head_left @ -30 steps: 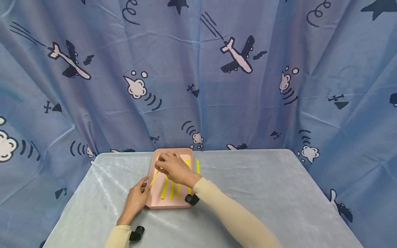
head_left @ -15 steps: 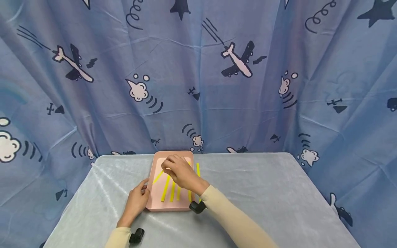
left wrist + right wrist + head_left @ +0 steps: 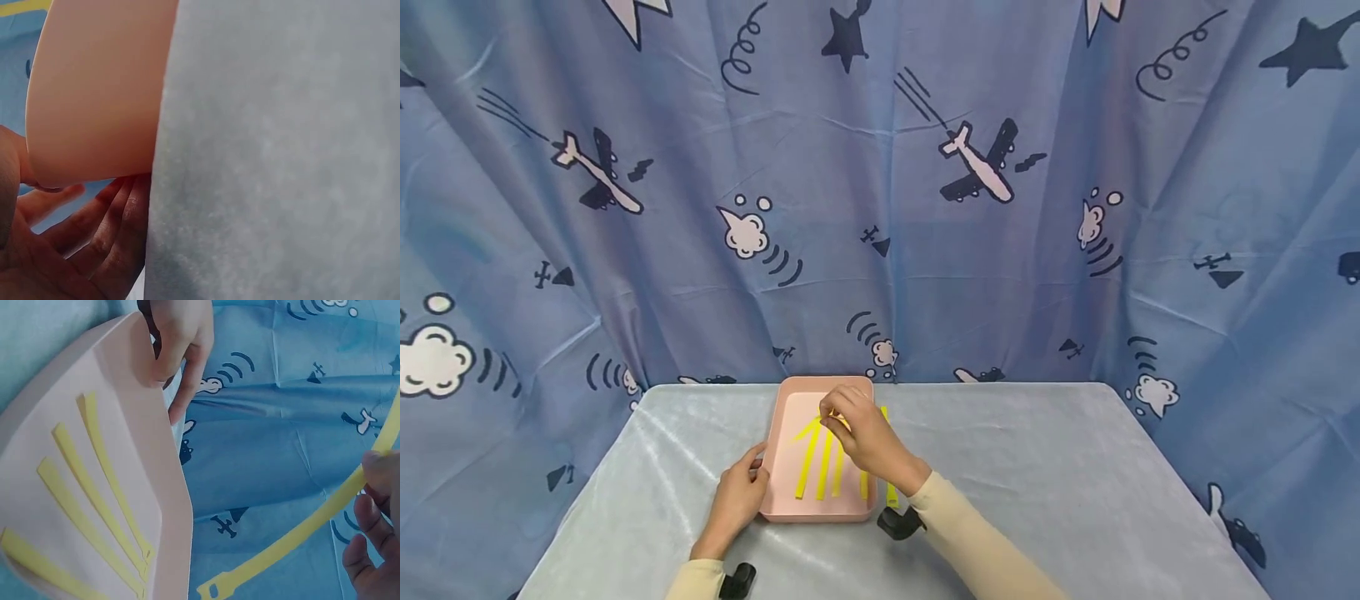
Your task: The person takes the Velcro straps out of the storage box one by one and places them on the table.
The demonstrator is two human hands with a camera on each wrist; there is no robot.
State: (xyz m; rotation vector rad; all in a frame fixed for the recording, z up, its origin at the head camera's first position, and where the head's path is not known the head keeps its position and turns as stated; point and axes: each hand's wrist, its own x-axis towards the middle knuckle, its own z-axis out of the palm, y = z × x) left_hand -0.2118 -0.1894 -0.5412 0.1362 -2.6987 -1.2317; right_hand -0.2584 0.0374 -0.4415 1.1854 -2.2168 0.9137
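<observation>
My right hand (image 3: 867, 435) is above the pink tray (image 3: 784, 479), pinching a yellow hook-and-loop cable tie (image 3: 294, 540) between thumb and fingers. Its slotted head hangs toward the lower left in the right wrist view. Inside the tray, several more yellow cable ties (image 3: 94, 481) lie lengthwise, roughly side by side. The left hand (image 3: 739, 496) holds the tray's left wall, thumb at the rim and fingers along the outside. In the left wrist view, the fingers (image 3: 103, 234) meet the pink wall. The right hand hides the far ends of some ties in the head view.
Just right of the tray, another yellow strip (image 3: 892, 497) lies on the table, partly behind the right arm. A pale grey-blue cloth covers the table (image 3: 1037, 475). Behind it hangs a blue curtain (image 3: 970, 292) printed with planes and clouds.
My right hand has moved rightward over the tray, carrying the pinched cable tie with it. The left hand stays at the tray's left wall. The head view has tilted up a little.
</observation>
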